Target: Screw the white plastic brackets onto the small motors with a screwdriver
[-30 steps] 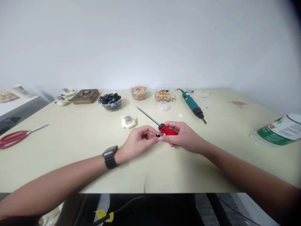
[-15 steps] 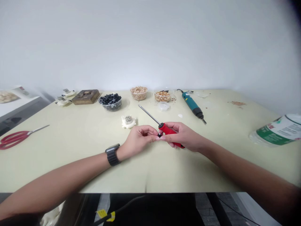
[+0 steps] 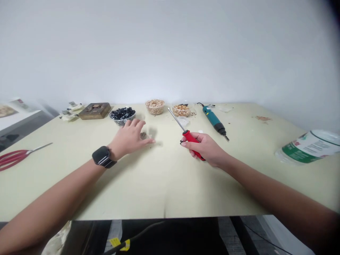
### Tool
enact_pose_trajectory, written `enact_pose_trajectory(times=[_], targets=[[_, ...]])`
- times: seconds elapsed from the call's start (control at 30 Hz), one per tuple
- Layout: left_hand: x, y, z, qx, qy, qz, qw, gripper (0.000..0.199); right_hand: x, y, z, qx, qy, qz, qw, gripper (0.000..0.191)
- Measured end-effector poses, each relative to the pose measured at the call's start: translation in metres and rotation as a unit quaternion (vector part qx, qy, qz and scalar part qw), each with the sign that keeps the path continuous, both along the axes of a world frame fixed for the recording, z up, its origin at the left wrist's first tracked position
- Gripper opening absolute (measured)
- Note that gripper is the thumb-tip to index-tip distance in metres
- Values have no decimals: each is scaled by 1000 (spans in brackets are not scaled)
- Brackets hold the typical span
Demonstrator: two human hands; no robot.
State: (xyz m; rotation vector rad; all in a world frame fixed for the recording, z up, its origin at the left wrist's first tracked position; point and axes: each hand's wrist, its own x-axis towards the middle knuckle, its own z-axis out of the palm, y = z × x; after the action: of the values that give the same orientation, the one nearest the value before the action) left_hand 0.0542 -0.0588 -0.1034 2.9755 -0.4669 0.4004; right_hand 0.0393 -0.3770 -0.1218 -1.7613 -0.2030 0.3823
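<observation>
My right hand (image 3: pixel 205 147) is wrapped round the red handle of a screwdriver (image 3: pixel 191 142), whose metal shaft points up and to the left. A small black part (image 3: pixel 182 142) sits between the thumb and a finger of that same hand. My left hand (image 3: pixel 131 138), with a black watch at the wrist, has its fingers spread over a white plastic part with a round metallic centre (image 3: pixel 143 135). The hand hides most of that part, and whether they touch is unclear. Just behind the left fingers stands a clear bowl of black pieces (image 3: pixel 122 115).
Two tubs, one of beige pieces (image 3: pixel 155 107) and one of golden-brown pieces (image 3: pixel 181 110), stand at the back. Right of them lies a teal power tool (image 3: pixel 214 119). A labelled bottle (image 3: pixel 309 147) is far right, red scissors (image 3: pixel 18 156) far left, a metal block (image 3: pixel 95 111) back left.
My left hand has left the black part, moved left and opened over the white part. The black part stays in my right hand with the screwdriver. The view has shifted slightly.
</observation>
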Motion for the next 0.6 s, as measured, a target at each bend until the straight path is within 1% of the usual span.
enact_pose_trajectory(times=[0.07, 0.13, 0.2, 0.23, 0.3, 0.37, 0.43, 0.5, 0.57, 0.6], targets=[[1, 10, 3, 32, 94, 3, 995, 96, 0, -1, 0, -4, 0, 5, 1000, 40], [0, 15, 7, 31, 182, -18, 983, 104, -1, -1, 1, -7, -2, 17, 1000, 39], [1, 17, 13, 20, 238, -29, 971, 106, -3, -2, 2, -8, -2, 32, 999, 39], [2, 17, 16, 15, 249, -28, 968, 102, -3, -2, 2, -7, -1, 39, 999, 39], [4, 18, 19, 8, 246, -34, 969, 85, -4, -2, 3, -7, 1, 51, 999, 39], [7, 20, 19, -7, 230, -56, 971, 73, -5, -1, 3, -10, 0, 55, 998, 39], [10, 26, 16, -28, 214, -88, 972, 73, -6, -1, 4, -13, -3, 58, 998, 38], [12, 32, 13, -44, 202, -99, 973, 87, -6, 0, 5, -14, -5, 60, 998, 37], [13, 37, 9, -52, 200, -89, 974, 111, -7, 0, 5, -14, -7, 62, 998, 37], [13, 37, 7, -58, 203, -79, 974, 120, -7, 0, 5, -14, -8, 64, 998, 37]])
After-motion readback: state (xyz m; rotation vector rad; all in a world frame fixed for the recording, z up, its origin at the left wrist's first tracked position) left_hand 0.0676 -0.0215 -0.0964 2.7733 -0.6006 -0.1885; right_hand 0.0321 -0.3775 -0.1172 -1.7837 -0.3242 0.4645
